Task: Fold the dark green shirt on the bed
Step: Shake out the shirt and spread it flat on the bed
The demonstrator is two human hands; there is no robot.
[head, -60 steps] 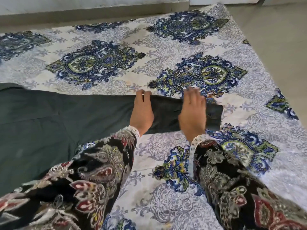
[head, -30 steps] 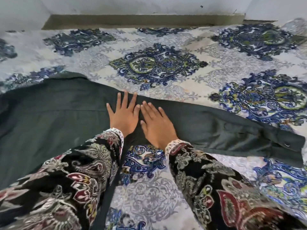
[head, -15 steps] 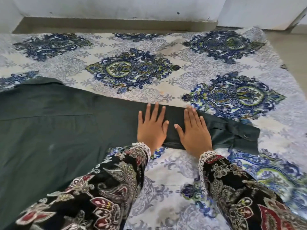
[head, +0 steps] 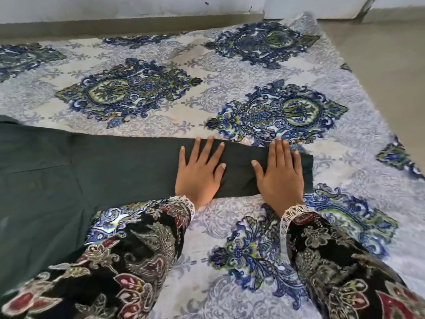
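Observation:
The dark green shirt (head: 69,180) lies spread flat on the bed (head: 230,65), its body at the left and one long sleeve stretched out to the right. My left hand (head: 199,174) rests palm down on the sleeve's middle, fingers spread. Flat on the sleeve near its cuff end lies my right hand (head: 279,176), fingers together. Neither hand grips the cloth. The shirt's left part runs out of view.
The bed sheet is white and grey with blue and green medallions. A bare floor (head: 379,65) lies beyond the bed's right edge, and a wall (head: 138,8) runs along the far side. My patterned dark sleeves (head: 128,272) cover the near part of the view.
Both hands have slid to the right along the sleeve toward its cuff, and have moved apart. The right hand now covers the cuff's near part. The sleeve lies flatter.

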